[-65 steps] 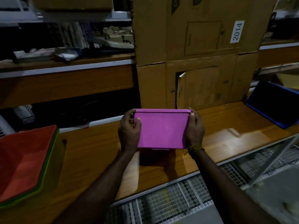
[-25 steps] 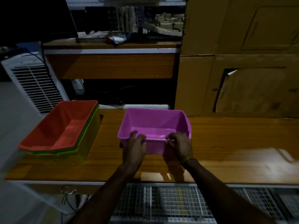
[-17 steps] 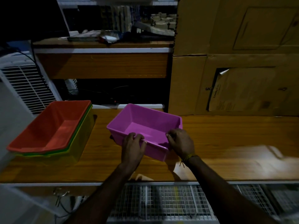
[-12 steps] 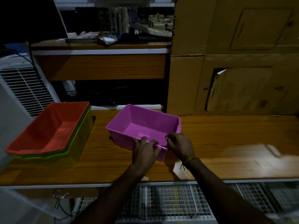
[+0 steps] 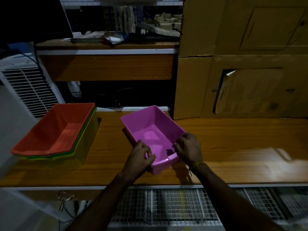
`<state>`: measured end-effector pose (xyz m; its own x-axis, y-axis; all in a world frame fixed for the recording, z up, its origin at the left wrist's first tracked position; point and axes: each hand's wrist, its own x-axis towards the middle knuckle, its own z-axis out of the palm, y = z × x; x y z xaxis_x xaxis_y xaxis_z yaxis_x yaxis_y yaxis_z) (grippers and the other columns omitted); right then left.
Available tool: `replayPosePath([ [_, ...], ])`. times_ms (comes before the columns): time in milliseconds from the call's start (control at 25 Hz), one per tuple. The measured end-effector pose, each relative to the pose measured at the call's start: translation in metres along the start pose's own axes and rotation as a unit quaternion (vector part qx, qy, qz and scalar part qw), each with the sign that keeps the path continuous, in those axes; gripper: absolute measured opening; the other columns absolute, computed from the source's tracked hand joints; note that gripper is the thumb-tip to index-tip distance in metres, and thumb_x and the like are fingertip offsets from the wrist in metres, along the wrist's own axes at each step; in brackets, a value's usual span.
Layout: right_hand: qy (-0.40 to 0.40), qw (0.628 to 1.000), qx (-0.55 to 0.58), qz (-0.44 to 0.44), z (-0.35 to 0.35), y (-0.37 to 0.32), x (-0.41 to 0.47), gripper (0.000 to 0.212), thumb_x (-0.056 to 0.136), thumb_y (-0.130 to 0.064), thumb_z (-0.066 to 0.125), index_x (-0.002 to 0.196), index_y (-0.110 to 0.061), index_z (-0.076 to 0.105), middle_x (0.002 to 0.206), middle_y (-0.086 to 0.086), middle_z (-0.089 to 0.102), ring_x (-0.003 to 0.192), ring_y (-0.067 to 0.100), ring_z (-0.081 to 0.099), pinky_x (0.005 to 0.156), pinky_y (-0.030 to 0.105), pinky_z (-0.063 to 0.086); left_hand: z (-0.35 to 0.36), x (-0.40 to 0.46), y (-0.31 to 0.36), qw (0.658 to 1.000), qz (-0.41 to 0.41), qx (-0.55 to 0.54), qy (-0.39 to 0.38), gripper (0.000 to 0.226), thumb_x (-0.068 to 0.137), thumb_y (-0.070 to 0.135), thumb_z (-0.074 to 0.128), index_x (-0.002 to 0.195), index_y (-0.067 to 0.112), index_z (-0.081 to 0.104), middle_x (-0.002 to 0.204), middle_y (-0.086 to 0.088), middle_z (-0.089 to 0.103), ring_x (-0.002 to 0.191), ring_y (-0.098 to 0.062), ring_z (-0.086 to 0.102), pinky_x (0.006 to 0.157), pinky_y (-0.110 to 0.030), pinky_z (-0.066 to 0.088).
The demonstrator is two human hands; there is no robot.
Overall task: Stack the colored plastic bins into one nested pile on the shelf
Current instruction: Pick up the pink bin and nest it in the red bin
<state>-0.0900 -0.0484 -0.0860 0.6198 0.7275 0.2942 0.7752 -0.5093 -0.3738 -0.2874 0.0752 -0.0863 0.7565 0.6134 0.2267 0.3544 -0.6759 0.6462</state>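
A pink plastic bin (image 5: 146, 124) stands open side up on the wooden shelf (image 5: 233, 139), turned at an angle with one short end toward me. My left hand (image 5: 140, 155) grips its near left rim, fingers curled over the edge. My right hand (image 5: 189, 148) grips the near right rim. To the left stands a nested pile: an orange bin (image 5: 55, 130) sits inside a green one (image 5: 83, 130), inside a yellow one (image 5: 83, 147).
Large cardboard boxes (image 5: 241, 64) stand at the back right of the shelf. A white louvred appliance (image 5: 28, 90) is at the far left. An upper wooden shelf (image 5: 106, 64) with clutter hangs behind. Wire mesh (image 5: 166, 205) lies below the front edge.
The pink bin has been set down open side up and rotated, so a short end now faces me. Both hands shifted along its near rim. The view swung left.
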Motion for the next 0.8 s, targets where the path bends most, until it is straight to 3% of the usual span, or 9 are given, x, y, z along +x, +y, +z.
replayPosePath([
  [80,-0.027,0.999,0.012,0.017,0.001,-0.004,0.002,0.032,0.084,-0.037,0.061,0.112,-0.023,0.066,0.134,0.009,0.049,0.126,0.029,0.042,0.102,0.047,0.041,-0.012,0.000,-0.008,1.000,-0.008,0.020,0.022,0.013,0.080,0.029,0.068,0.080,0.029,0.055,0.100,0.008,0.047,0.101,-0.009,0.049,0.085,-0.027,0.043],
  [200,-0.075,0.994,0.072,0.040,0.004,-0.012,0.006,0.049,0.082,-0.039,0.063,0.127,-0.021,0.057,0.143,0.013,0.042,0.127,0.033,0.046,0.102,0.050,0.046,-0.021,0.001,-0.018,0.994,-0.051,0.063,0.077,0.021,0.083,0.017,0.064,0.101,0.026,0.063,0.117,0.005,0.053,0.108,-0.017,0.051,0.085,-0.033,0.050],
  [400,-0.047,0.982,0.167,0.074,0.005,-0.022,0.003,0.041,0.090,-0.025,0.058,0.130,-0.018,0.054,0.124,0.012,0.051,0.101,0.025,0.059,0.085,0.044,0.057,-0.034,0.003,-0.037,0.982,-0.086,0.114,0.120,0.028,0.082,0.007,0.059,0.106,0.020,0.067,0.113,-0.005,0.064,0.103,-0.029,0.060,0.087,-0.037,0.051],
  [480,-0.032,0.978,0.186,0.090,0.003,-0.026,0.003,0.036,0.092,-0.023,0.057,0.128,-0.016,0.056,0.122,0.012,0.051,0.098,0.024,0.058,0.087,0.043,0.056,-0.035,0.004,-0.030,0.981,-0.111,0.088,0.129,0.027,0.082,0.011,0.063,0.109,0.018,0.067,0.116,-0.007,0.063,0.107,-0.029,0.059,0.092,-0.037,0.049],
  [640,-0.080,0.974,0.197,0.082,0.003,-0.036,0.012,0.044,0.091,-0.022,0.061,0.132,-0.008,0.055,0.133,0.017,0.045,0.120,0.030,0.050,0.105,0.040,0.045,-0.030,0.015,-0.011,0.980,-0.163,0.070,0.088,0.038,0.087,0.024,0.063,0.125,0.020,0.060,0.133,-0.010,0.050,0.122,-0.030,0.049,0.099,-0.036,0.043],
  [800,-0.106,0.971,0.199,0.085,0.004,-0.043,0.014,0.046,0.089,-0.026,0.063,0.131,-0.008,0.057,0.137,0.016,0.044,0.126,0.032,0.046,0.109,0.041,0.042,-0.024,0.024,-0.004,0.974,-0.199,0.084,0.074,0.041,0.088,0.032,0.062,0.128,0.025,0.056,0.138,-0.010,0.047,0.125,-0.032,0.043,0.097,-0.043,0.049],
])
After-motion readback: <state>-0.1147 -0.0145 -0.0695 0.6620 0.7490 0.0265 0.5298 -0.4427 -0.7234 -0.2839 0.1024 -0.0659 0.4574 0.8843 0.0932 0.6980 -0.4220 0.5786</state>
